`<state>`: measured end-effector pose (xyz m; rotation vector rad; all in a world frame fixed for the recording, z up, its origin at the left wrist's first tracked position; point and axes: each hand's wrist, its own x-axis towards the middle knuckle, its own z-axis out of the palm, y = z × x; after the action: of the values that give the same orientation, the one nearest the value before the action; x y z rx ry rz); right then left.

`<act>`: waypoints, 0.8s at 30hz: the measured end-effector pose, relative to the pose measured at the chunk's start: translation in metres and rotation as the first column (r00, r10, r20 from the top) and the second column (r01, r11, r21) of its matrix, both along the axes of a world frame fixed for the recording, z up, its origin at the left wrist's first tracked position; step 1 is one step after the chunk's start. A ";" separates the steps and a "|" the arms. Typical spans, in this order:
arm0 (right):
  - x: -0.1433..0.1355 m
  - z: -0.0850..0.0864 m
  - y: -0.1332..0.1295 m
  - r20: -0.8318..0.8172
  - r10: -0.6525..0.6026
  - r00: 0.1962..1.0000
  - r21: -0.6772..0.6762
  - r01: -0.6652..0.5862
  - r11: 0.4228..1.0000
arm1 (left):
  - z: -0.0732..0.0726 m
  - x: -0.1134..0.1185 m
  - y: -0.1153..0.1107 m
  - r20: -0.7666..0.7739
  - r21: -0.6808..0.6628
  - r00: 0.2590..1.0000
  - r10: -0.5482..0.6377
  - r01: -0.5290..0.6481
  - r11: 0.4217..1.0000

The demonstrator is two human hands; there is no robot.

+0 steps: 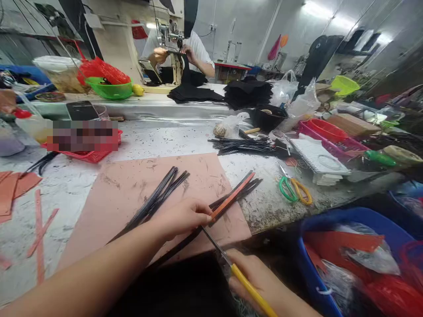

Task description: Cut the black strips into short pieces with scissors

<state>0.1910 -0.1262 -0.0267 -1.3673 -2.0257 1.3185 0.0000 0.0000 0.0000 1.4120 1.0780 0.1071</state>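
The person's R hand (246,273) is curled round the yellow handle of a slim metal-bladed tool (254,290), grip closed, blade pointing up & away twd the other hand's fingertips. L hand (190,215) is nearly closed, thumb & fingers pinching the lower end of a flat orange-red strip (232,197), which lies on a loose bundle of thin black strips (253,187), slanting up to the R. Can't tell if the blade actually touches the strip. Just L of that, a second black bundle (148,205), partly behind the forearm. Both lie at least partly on a scuffed pinkish sheet (205,176) on the worktable. R of the sheet: scissors w/ one green & one orange handle (291,179), then a white spiral notebook (319,155). More black strips (244,146) lie past the sheet's far edge. Far L, narrow orange-red offcuts (39,235), a couple crossed; red plastic basket (90,157) behind, contents blurred. Below R, a blue plastic tub (343,212) w/ orange-red scraps & clear bags. Opp. side: a co-worker's hands (160,55) on black material at a sewing machine, stacked black pieces (247,92) nearby.
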 end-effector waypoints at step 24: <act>-0.001 -0.008 -0.001 -0.078 -0.111 0.991 -0.020 0.110 0.994 | 0.001 -0.017 -0.048 0.033 -0.202 0.964 0.263 -0.251 0.947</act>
<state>0.1901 -0.1269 -0.0347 -1.3903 -1.8643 1.3211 -0.0169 -0.0478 0.0013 1.0807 1.1864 0.2236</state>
